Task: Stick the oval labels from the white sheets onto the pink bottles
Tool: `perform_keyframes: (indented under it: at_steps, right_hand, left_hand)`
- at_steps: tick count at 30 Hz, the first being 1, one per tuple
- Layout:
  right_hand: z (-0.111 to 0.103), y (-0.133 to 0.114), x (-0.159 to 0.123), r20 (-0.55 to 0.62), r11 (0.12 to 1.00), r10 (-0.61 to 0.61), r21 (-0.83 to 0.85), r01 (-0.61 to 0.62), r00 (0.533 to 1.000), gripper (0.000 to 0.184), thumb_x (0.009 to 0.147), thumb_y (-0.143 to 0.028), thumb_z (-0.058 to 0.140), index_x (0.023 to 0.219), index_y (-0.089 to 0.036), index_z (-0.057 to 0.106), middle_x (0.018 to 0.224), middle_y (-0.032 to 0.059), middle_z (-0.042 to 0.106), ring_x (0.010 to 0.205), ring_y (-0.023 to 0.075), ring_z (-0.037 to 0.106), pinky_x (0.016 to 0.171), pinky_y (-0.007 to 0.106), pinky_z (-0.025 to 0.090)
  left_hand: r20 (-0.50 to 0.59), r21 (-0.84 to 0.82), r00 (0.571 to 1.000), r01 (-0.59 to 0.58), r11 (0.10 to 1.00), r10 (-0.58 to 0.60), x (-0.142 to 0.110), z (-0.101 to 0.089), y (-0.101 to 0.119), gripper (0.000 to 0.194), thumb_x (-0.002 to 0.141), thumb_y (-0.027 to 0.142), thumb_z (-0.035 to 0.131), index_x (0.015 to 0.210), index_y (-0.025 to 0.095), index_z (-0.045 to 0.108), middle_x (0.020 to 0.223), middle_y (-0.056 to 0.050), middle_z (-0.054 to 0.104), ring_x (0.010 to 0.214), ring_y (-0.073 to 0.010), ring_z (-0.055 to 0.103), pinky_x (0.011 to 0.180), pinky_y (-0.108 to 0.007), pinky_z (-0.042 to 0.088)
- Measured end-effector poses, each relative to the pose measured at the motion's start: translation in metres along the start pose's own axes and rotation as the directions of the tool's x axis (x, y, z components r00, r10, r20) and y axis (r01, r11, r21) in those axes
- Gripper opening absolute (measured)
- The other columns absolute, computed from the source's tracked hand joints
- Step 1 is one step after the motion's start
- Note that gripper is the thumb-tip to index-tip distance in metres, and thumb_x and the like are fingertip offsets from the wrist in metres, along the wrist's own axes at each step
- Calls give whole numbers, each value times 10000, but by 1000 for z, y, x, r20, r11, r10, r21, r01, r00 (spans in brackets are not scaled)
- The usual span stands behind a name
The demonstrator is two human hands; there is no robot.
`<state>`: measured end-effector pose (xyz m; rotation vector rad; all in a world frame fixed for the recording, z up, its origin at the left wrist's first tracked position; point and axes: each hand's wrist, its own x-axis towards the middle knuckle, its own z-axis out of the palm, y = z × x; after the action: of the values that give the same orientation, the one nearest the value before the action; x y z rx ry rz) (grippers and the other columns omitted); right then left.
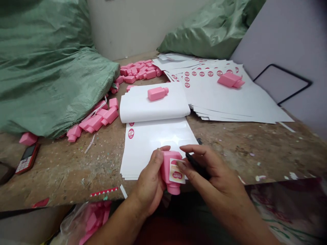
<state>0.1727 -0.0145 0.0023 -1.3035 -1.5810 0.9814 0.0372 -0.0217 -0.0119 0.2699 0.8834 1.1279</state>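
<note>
My left hand (151, 182) is closed around a pink plastic bottle (167, 166), held with its neck towards me over the table's front edge. A white label with a pink and yellow "BABY" print (176, 175) lies against the bottle's face, and one edge appears to stand off it. My right hand (212, 177) has its thumb on the label's upper right corner. A slim black tool (198, 165) sits between its fingers; its kind is partly hidden. Beneath the hands lies a stack of white label sheets (143, 153), its top sheet folded back.
One pink bottle (157, 93) lies on the folded sheet, another pink bottle (231, 80) on more label sheets (230, 105) at right. Several bottles (94, 122) spill beside a green sack (58, 92). A red phone (27, 159) lies left. A black wire frame (288, 73) leans at right.
</note>
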Motion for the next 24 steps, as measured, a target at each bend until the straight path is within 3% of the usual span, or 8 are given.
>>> perform_keyframes:
  at_steps: [5, 17, 24]
  right_hand:
    - [1, 3, -1, 44, 999, -28, -36, 30, 999, 195, 897, -297, 568, 1090, -289, 593, 892, -18, 724, 762, 164, 696, 612, 238, 536]
    - [2, 1, 2, 65, 996, -15, -90, 21, 998, 190, 903, -313, 543, 1084, -274, 585, 872, 5, 732, 775, 205, 710, 585, 273, 513]
    - [3, 3, 3, 42, 990, -44, -135, 49, 998, 173, 902, -284, 535, 1064, -261, 591, 928, 19, 733, 827, 212, 707, 648, 294, 517]
  left_hand:
    - [56, 32, 998, -21, 999, 19, 0, -5, -2, 370, 964, 456, 469, 1184, 178, 575, 1006, -84, 683, 1013, -216, 647, 925, -363, 480]
    - [47, 69, 998, -43, 997, 40, -1, -5, -2, 402, 899, 498, 579, 1151, 186, 599, 1110, -86, 663, 1092, -243, 615, 976, -376, 449]
    - [52, 113, 997, -61, 992, 56, -1, -4, -1, 413, 898, 509, 574, 1154, 185, 568, 1033, -84, 674, 1071, -246, 620, 955, -378, 451]
